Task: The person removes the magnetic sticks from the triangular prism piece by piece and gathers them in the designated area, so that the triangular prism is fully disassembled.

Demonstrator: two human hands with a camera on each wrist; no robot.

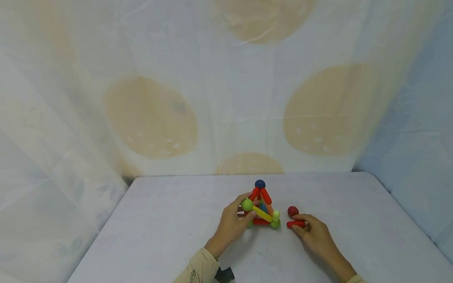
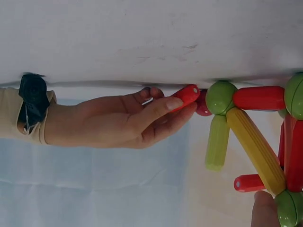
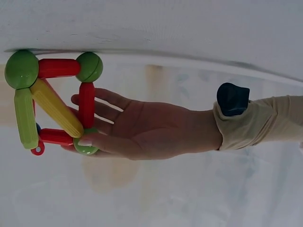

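- Beige sleeves frame the scene; the right hand (image 1: 315,234) lies on the white table (image 1: 159,228), fingers and thumb pinching a loose red stick (image 1: 295,224).
- A red ball (image 1: 292,211) sits just beyond that stick, near the fingertips.
- The left hand (image 1: 231,224) steadies the stick-and-ball frame (image 1: 262,208) from its left side, thumb pressed on a green ball (image 1: 247,204), fingers curled behind the sticks.
- A blue ball (image 1: 260,184) tops the frame, farthest away.
- Judgement: a building step is in hand. Adding the red stick likely calls for lifting it to a ball joint while the left hand holds firm.
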